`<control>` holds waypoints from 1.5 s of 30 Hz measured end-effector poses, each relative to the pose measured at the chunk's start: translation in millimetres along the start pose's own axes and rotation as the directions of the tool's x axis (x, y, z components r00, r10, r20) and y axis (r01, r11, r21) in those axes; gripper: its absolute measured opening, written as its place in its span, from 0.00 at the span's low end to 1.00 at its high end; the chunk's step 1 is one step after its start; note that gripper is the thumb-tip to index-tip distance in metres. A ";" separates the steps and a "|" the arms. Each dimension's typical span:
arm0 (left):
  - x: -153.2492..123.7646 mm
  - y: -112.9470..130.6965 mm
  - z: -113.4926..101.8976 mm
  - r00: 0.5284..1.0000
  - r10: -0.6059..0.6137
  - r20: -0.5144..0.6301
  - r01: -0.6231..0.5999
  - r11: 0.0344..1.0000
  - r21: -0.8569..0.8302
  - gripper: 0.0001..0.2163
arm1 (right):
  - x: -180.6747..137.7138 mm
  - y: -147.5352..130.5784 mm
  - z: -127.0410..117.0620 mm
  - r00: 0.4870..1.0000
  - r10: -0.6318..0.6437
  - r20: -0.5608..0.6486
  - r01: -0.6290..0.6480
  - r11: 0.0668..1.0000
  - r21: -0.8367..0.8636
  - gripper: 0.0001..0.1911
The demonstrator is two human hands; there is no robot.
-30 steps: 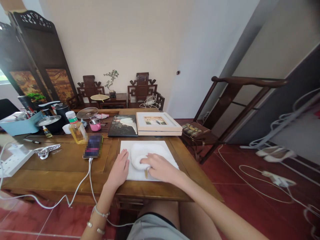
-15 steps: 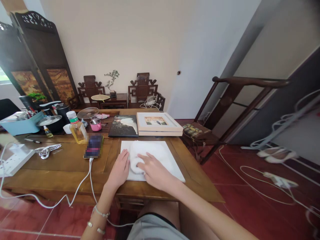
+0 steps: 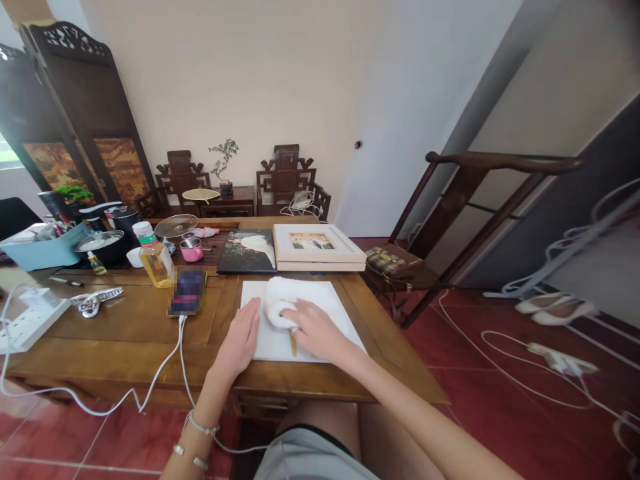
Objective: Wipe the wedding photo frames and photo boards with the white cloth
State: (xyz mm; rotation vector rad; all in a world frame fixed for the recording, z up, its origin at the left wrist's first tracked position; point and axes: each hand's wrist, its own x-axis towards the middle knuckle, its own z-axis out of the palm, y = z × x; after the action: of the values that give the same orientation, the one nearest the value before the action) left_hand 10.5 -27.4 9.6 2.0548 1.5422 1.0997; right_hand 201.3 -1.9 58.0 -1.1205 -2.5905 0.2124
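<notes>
A white rectangular board (image 3: 327, 353) lies flat near the table's front edge. My right hand (image 3: 320, 331) grips a bunched white cloth (image 3: 290, 293) and presses it against the board's surface. Below the cloth a narrow yellowish-brown shape (image 3: 293, 343) shows on the board; the cloth and hand cover the rest of it. My left hand (image 3: 243, 337) rests along the board's left edge with its fingers stretched out, beside the cloth and holding nothing.
Behind the board lie a dark photo panel (image 3: 240, 253) and a stacked framed photo (image 3: 340, 250). To the left are a charging phone (image 3: 187, 293), a bottle of yellow liquid (image 3: 155, 260), a pink cup (image 3: 191, 251) and a power strip (image 3: 30, 323). A wooden chair (image 3: 455, 193) stands right.
My right hand and the cloth have moved away from me across the board, exposing the yellowish-brown shape near the front edge. My left hand has hardly moved.
</notes>
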 end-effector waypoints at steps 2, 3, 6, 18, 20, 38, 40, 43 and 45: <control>-0.5 2.8 -2.0 0.999 -0.018 -0.049 0.015 0.998 -0.060 0.22 | 12.5 -0.7 9.5 0.999 -0.013 -0.034 0.013 1.000 -0.010 0.21; -0.7 3.7 -2.8 0.997 -0.030 -0.068 0.024 0.996 -0.088 0.23 | 15.3 -3.6 13.2 0.999 -0.036 -0.040 0.035 0.999 -0.011 0.21; -1.7 4.6 -4.4 0.995 -0.049 -0.089 0.036 0.990 -0.137 0.25 | 10.0 -17.0 15.5 0.986 -0.165 -0.019 0.165 0.986 0.022 0.21; -2.4 -0.5 1.5 0.990 -0.102 0.099 0.093 0.991 0.097 0.25 | -25.0 22.7 -17.2 0.993 -0.032 0.115 0.021 0.995 0.101 0.20; -1.7 -2.3 2.4 0.993 -0.068 0.092 0.055 0.990 0.133 0.23 | -6.3 30.7 -13.4 0.995 -0.001 0.098 -0.009 0.995 0.103 0.19; -0.8 -10.0 4.6 0.999 0.004 0.042 -0.010 0.992 0.127 0.20 | 44.5 63.5 -8.8 0.988 0.156 -0.018 -0.147 0.955 0.257 0.22; -0.8 -9.0 3.9 0.998 -0.003 0.055 -0.004 0.991 0.133 0.20 | 25.3 81.5 -13.6 0.972 0.227 -0.052 -0.207 0.944 0.258 0.21; -0.8 -7.6 2.9 0.997 -0.008 0.071 -0.003 0.989 0.151 0.20 | -4.4 94.8 -18.0 0.945 0.315 -0.088 -0.285 0.925 0.249 0.22; -0.9 -7.0 2.7 0.997 -0.010 0.075 -0.003 0.987 0.163 0.21 | -25.8 92.2 -18.0 0.942 0.326 -0.085 -0.298 0.924 0.241 0.22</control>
State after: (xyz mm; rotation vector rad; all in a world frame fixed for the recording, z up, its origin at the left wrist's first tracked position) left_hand 7.8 -25.3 2.8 2.1716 1.6461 0.9095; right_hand 287.1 42.5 45.7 -1.4063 -2.2024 0.4798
